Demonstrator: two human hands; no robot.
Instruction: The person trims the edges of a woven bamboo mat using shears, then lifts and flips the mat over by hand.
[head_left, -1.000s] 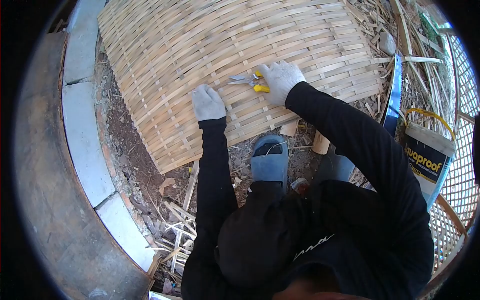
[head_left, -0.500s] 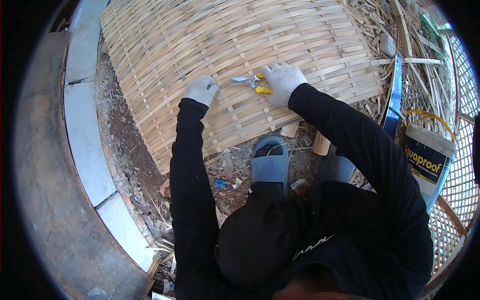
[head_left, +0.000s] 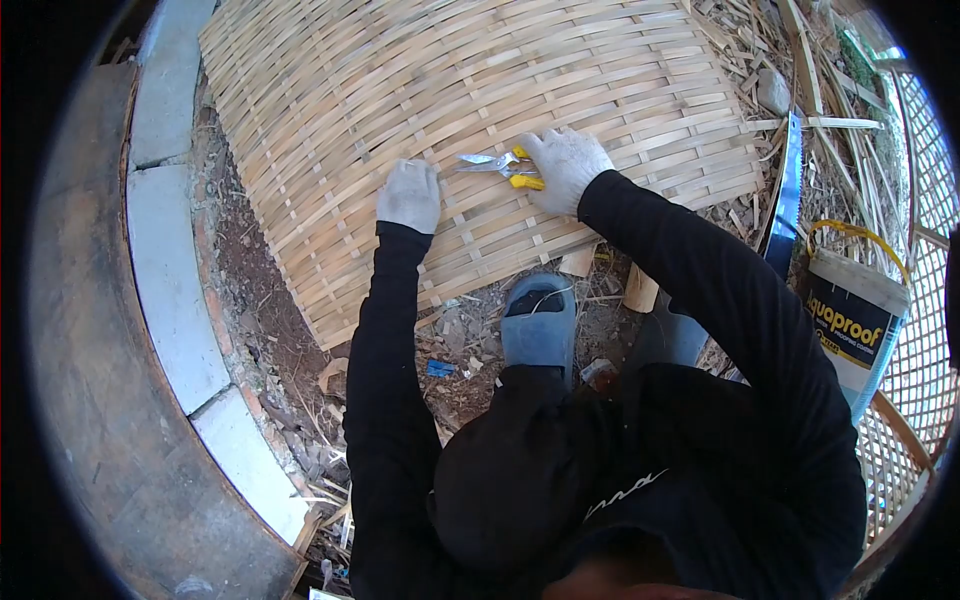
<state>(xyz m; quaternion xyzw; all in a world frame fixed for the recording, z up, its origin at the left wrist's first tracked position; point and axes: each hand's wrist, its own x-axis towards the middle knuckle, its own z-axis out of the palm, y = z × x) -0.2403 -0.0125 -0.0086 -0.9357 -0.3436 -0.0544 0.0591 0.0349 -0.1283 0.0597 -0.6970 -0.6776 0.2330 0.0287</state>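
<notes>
A woven bamboo mat of pale flat strips lies in front of me. My right hand, in a white glove, is wrapped round yellow-handled snips resting just over the weave. Their blades are parted and point left, towards my other hand. My left hand, also gloved in white, rests back-up on the mat, left of the blade tips and apart from them. Its fingers are curled down with the tips hidden, so what they hold, if anything, does not show.
On the right lie a handsaw and a bucket with a yellow handle, beside a lattice panel. My slippered foot stands by the mat's near edge, among wood scraps. Pale blocks form an edging on the left.
My left hand has shifted slightly right and turned from thumb-side view to back-up. The right hand and the snips have barely moved.
</notes>
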